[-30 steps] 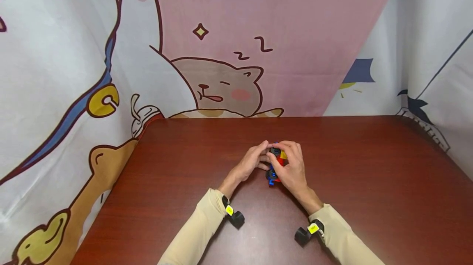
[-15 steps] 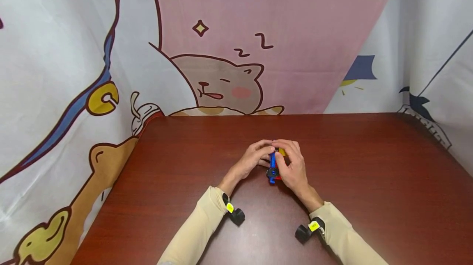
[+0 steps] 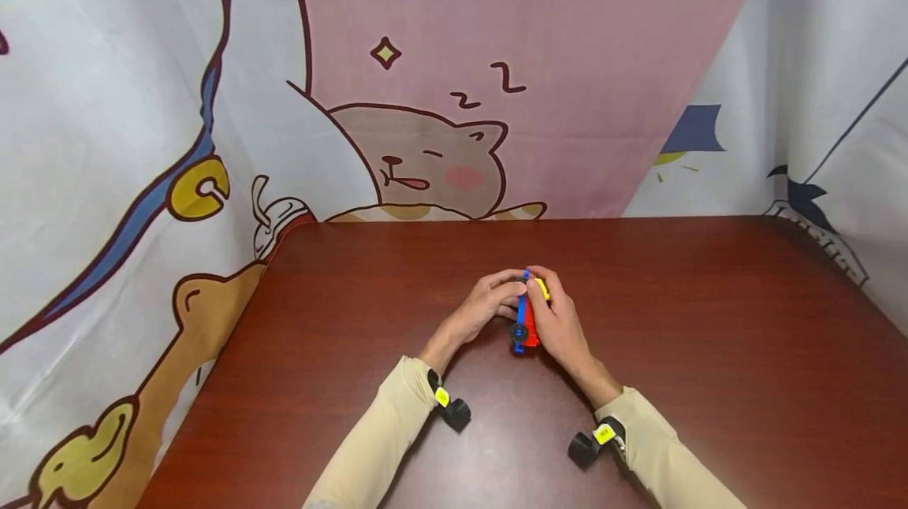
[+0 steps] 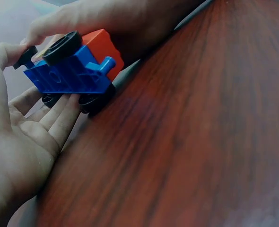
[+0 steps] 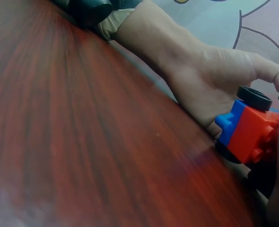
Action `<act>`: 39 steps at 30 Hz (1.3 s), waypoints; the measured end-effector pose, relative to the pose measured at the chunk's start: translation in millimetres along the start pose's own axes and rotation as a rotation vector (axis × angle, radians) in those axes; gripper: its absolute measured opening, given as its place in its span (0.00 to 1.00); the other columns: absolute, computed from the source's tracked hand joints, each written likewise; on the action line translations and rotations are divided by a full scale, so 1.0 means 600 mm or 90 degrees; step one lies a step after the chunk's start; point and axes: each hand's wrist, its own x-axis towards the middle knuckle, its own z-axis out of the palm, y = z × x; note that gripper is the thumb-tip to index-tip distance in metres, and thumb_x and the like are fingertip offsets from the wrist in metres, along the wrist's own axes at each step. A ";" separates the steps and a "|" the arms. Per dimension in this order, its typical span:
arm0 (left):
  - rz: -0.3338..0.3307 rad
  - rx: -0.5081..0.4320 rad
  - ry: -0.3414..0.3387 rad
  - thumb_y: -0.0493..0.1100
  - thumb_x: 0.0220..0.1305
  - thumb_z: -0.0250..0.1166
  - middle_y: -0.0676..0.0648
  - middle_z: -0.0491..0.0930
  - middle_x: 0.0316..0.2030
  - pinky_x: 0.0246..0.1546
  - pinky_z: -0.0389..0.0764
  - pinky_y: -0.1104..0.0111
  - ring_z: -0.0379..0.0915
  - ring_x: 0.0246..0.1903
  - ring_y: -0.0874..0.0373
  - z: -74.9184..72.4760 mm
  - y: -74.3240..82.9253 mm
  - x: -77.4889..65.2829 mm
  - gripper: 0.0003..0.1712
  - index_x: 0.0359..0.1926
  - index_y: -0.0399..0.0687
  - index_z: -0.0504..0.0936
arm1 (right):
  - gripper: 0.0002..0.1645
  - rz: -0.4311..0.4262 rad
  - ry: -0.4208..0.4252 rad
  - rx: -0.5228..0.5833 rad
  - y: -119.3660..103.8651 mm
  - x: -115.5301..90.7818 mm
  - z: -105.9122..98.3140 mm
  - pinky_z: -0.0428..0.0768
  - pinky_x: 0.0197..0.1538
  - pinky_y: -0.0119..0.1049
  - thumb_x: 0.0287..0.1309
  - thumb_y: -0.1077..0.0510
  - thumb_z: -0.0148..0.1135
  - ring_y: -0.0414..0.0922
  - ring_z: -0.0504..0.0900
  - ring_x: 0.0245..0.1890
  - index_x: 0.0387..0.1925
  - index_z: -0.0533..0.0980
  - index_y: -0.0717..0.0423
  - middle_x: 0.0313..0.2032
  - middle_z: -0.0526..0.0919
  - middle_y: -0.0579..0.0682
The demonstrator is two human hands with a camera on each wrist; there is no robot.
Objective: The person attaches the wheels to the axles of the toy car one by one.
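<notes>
A small toy car point(image 3: 530, 329) with a blue chassis, black wheels, a red block and a yellow block is held tipped on its side between both hands. My left hand point(image 3: 481, 307) pinches its far end; in the left wrist view the thumb meets a wheel point(image 4: 26, 57) and other fingers lie under the blue chassis point(image 4: 64, 73). My right hand point(image 3: 565, 329) grips the block side, its thumb along the red block and its fingers by the yellow block point(image 3: 542, 288). The right wrist view shows the studded red block point(image 5: 253, 135) close up. Fingers hide the car's far end.
A dark reddish-brown wooden table point(image 3: 340, 304) lies under the hands. Behind it and at both sides hangs a cartoon-printed cloth point(image 3: 582, 83). Each wrist wears a black camera, such as the left one point(image 3: 457, 414).
The left thumb has come over onto the car's far end. The car has turned in the hands, so more red and yellow shows. The right fingers have shifted slightly.
</notes>
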 end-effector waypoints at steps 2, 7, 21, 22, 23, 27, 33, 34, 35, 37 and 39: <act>-0.002 0.005 0.006 0.44 0.68 0.57 0.48 0.84 0.41 0.36 0.84 0.70 0.81 0.31 0.63 0.001 0.002 0.002 0.27 0.65 0.37 0.72 | 0.24 0.014 -0.008 -0.004 0.000 0.002 -0.003 0.75 0.48 0.33 0.76 0.46 0.46 0.47 0.78 0.44 0.65 0.69 0.52 0.49 0.83 0.54; -0.009 0.020 0.012 0.44 0.69 0.58 0.43 0.85 0.44 0.36 0.85 0.70 0.81 0.31 0.62 0.001 0.002 0.004 0.27 0.66 0.38 0.73 | 0.23 0.029 -0.007 -0.001 0.000 0.003 -0.004 0.74 0.47 0.31 0.76 0.48 0.46 0.47 0.77 0.43 0.66 0.70 0.52 0.48 0.83 0.56; 0.008 0.014 0.004 0.42 0.69 0.57 0.40 0.86 0.43 0.36 0.85 0.68 0.82 0.30 0.63 -0.001 -0.011 0.003 0.27 0.66 0.36 0.73 | 0.22 0.038 -0.036 0.011 -0.070 -0.013 -0.019 0.74 0.45 0.26 0.76 0.54 0.46 0.44 0.76 0.42 0.64 0.69 0.60 0.48 0.81 0.60; 0.005 0.009 0.004 0.42 0.69 0.58 0.43 0.86 0.42 0.35 0.85 0.68 0.82 0.29 0.63 0.000 -0.012 0.001 0.27 0.66 0.36 0.73 | 0.22 0.042 -0.036 0.017 -0.068 -0.015 -0.019 0.74 0.45 0.25 0.76 0.54 0.47 0.43 0.76 0.42 0.64 0.69 0.60 0.49 0.81 0.60; 0.003 0.002 0.004 0.42 0.69 0.58 0.46 0.86 0.40 0.34 0.85 0.69 0.82 0.29 0.63 0.001 -0.014 0.000 0.27 0.66 0.35 0.73 | 0.22 0.045 -0.036 0.023 -0.067 -0.016 -0.020 0.73 0.46 0.24 0.76 0.54 0.47 0.41 0.76 0.43 0.64 0.69 0.60 0.50 0.81 0.60; 0.004 -0.056 0.023 0.44 0.68 0.56 0.55 0.85 0.33 0.32 0.83 0.71 0.82 0.29 0.64 0.002 -0.014 -0.002 0.26 0.63 0.35 0.74 | 0.23 0.062 -0.026 0.070 -0.051 -0.015 -0.017 0.73 0.46 0.22 0.76 0.55 0.46 0.34 0.75 0.43 0.65 0.67 0.63 0.53 0.79 0.61; 0.072 -0.177 0.065 0.50 0.71 0.49 0.57 0.84 0.37 0.44 0.79 0.68 0.79 0.40 0.63 -0.001 -0.003 0.007 0.17 0.51 0.46 0.77 | 0.20 0.102 0.016 0.145 -0.007 0.005 -0.005 0.73 0.41 0.26 0.77 0.53 0.43 0.36 0.72 0.38 0.57 0.68 0.64 0.42 0.73 0.49; 0.076 -0.189 0.061 0.50 0.72 0.48 0.57 0.84 0.38 0.47 0.78 0.67 0.79 0.42 0.62 -0.002 -0.002 0.008 0.17 0.50 0.48 0.77 | 0.19 0.103 0.013 0.150 -0.004 0.006 -0.005 0.73 0.42 0.26 0.77 0.52 0.43 0.36 0.72 0.38 0.55 0.68 0.64 0.40 0.72 0.47; 0.076 -0.197 0.055 0.50 0.73 0.47 0.57 0.84 0.38 0.50 0.76 0.67 0.78 0.43 0.62 -0.002 -0.001 0.009 0.16 0.50 0.49 0.76 | 0.18 0.105 0.009 0.157 -0.004 0.006 -0.005 0.72 0.42 0.26 0.77 0.52 0.44 0.36 0.72 0.38 0.52 0.69 0.64 0.39 0.72 0.45; 0.063 -0.201 0.035 0.50 0.74 0.45 0.58 0.84 0.39 0.53 0.74 0.67 0.77 0.45 0.63 -0.002 0.000 0.009 0.16 0.52 0.50 0.75 | 0.17 0.108 -0.010 0.184 -0.004 0.005 -0.006 0.73 0.39 0.27 0.76 0.52 0.45 0.36 0.74 0.35 0.48 0.69 0.63 0.35 0.74 0.42; 0.045 -0.190 0.012 0.49 0.75 0.45 0.58 0.83 0.40 0.54 0.74 0.68 0.77 0.46 0.63 -0.001 -0.001 0.009 0.18 0.55 0.48 0.74 | 0.14 0.120 -0.021 0.232 -0.005 0.005 -0.007 0.74 0.31 0.27 0.75 0.53 0.47 0.35 0.75 0.28 0.44 0.69 0.61 0.30 0.76 0.40</act>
